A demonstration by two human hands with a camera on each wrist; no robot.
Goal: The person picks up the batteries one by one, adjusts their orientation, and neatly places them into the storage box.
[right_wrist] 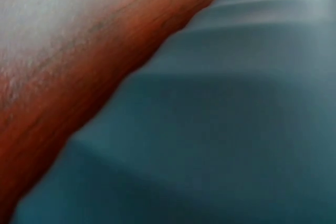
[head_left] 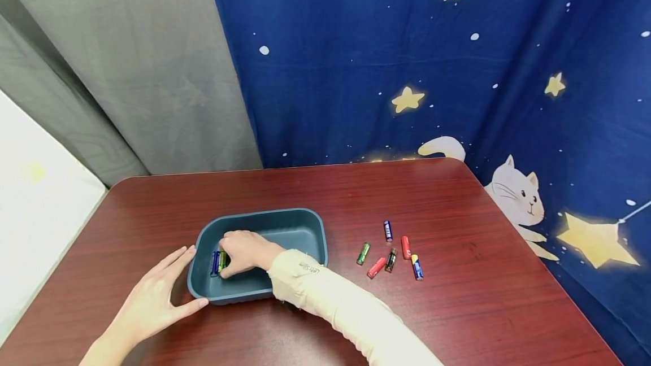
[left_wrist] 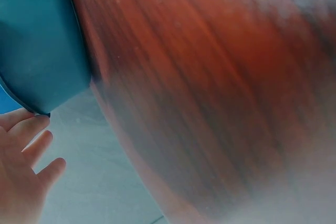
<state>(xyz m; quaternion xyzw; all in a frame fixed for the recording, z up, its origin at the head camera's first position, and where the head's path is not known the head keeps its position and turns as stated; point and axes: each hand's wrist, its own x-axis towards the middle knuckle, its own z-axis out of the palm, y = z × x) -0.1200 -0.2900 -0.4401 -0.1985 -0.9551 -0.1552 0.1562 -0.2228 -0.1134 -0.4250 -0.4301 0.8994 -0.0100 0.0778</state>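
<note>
Pinching a green battery (head_left: pixel 222 262) beside a blue battery (head_left: pixel 214 264), the right hand (head_left: pixel 246 249) reaches inside the teal tray (head_left: pixel 301 237); the left hand (head_left: pixel 155 299), fingers spread, touches its rim.

Starry blue curtain (head_left: pixel 335 66) beside grey drape (head_left: pixel 168 72); 1 reddish-brown table (head_left: pixel 483 309).

Bin (head_left: pixel 301 238): plastic by look, matt to satin, smooth inside, ridged outer wall. Table (head_left: pixel 488 304): wood-grain top, polished, soft sheen. Batteries (head_left: pixel 390 260): smooth, glossy coloured casings; finish of ends too small to tell. Sleeve (head_left: pixel 346 306): matt cloth, wrinkled. Blue curtain (head_left: pixel 330 72): printed matt cloth, soft folds. Grey curtain (head_left: pixel 168 66): plain cloth, matt, creased.
</note>
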